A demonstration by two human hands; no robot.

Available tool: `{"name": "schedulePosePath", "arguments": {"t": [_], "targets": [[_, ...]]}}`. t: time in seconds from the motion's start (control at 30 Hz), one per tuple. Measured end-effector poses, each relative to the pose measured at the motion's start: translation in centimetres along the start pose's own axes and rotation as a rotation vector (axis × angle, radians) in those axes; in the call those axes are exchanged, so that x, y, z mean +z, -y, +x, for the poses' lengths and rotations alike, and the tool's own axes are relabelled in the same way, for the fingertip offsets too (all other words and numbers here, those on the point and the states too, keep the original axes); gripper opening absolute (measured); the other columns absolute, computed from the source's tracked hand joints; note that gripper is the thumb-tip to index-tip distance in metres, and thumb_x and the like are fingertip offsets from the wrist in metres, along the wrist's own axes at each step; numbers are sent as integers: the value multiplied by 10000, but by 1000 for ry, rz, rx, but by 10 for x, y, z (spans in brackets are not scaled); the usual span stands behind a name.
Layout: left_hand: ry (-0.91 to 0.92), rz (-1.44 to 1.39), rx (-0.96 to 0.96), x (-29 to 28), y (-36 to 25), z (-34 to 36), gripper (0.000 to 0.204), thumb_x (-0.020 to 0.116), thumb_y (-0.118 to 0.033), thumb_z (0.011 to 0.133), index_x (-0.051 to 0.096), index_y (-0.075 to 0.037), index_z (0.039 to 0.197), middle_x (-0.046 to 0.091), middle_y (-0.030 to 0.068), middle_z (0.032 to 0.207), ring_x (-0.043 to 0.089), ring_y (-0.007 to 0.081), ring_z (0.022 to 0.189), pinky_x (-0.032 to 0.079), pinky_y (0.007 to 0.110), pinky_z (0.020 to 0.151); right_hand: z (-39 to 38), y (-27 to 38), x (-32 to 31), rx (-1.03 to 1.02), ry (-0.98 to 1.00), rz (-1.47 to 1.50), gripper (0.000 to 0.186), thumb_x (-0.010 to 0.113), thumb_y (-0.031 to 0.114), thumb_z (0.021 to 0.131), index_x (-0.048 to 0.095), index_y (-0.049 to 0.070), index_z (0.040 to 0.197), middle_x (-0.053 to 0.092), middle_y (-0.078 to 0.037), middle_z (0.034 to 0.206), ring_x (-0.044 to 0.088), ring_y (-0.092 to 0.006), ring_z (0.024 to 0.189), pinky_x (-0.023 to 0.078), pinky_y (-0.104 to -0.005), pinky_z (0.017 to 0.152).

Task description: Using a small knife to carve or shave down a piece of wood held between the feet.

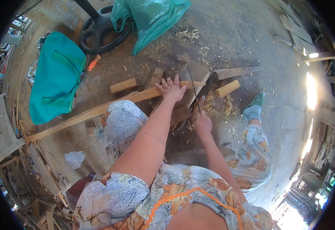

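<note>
My left hand (172,90) lies flat with fingers spread on a long pale wooden plank (129,98), which runs from the lower left to the middle. In my closed right hand (203,125) is a saw (194,90), its thin dark blade seen nearly edge-on, crossing the plank close to its right end. The grip itself is hidden by my fingers. Beneath the plank's right end are wooden pieces, among them a wide grey-brown board (190,71) and a brown block (180,114) between my forearms.
Short wood blocks (123,86) (228,88) and a pointed wooden piece (236,73) lie around, with shavings (228,105). Farther off are a green fabric bag (56,80), an orange-handled tool (94,63), a fan's black base (105,32) and a green plastic bag (152,19).
</note>
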State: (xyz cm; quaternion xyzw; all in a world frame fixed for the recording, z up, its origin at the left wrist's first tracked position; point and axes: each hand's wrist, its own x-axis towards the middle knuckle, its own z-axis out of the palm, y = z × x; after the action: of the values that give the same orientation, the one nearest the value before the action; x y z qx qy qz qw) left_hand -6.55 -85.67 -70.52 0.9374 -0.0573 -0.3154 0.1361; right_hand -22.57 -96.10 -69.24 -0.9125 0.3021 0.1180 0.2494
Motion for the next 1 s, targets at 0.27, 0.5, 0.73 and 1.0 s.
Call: {"name": "schedulePosePath", "arguments": {"t": [0.27,0.5,0.73,1.0], "targets": [[4,-29,-6,2,6,2,708,388,-558,880,127,-235,1454,134,154,1495,21,363,1384,-99,599,1042,-23,-23,8,-26,-20,-63,169,449,228,895,487,63,888,607,-258,739,602,-433,750,450,-547,670],[-20,-29,19,6,-2,-2,710,393,-558,879,125,-239,1454,131,153,1497,14,359,1386,-107,594,1042,25,-3,1,-84,-69,-20,203,446,263,899,488,64,893,608,-246,741,593,-443,740,445,-545,670],[-1,-31,-8,0,6,4,708,388,-556,881,120,-240,1455,122,151,1500,13,360,1386,-111,593,1042,-40,-30,4,64,80,-99,215,431,281,904,491,76,923,619,-242,788,595,-433,790,450,-529,695],[15,-25,-1,0,0,1,713,380,-560,883,101,-242,1457,116,144,1503,3,356,1388,-113,593,1041,19,-14,8,-68,-43,-6,197,471,252,887,507,66,940,607,-237,764,582,-435,743,438,-528,658]]}}
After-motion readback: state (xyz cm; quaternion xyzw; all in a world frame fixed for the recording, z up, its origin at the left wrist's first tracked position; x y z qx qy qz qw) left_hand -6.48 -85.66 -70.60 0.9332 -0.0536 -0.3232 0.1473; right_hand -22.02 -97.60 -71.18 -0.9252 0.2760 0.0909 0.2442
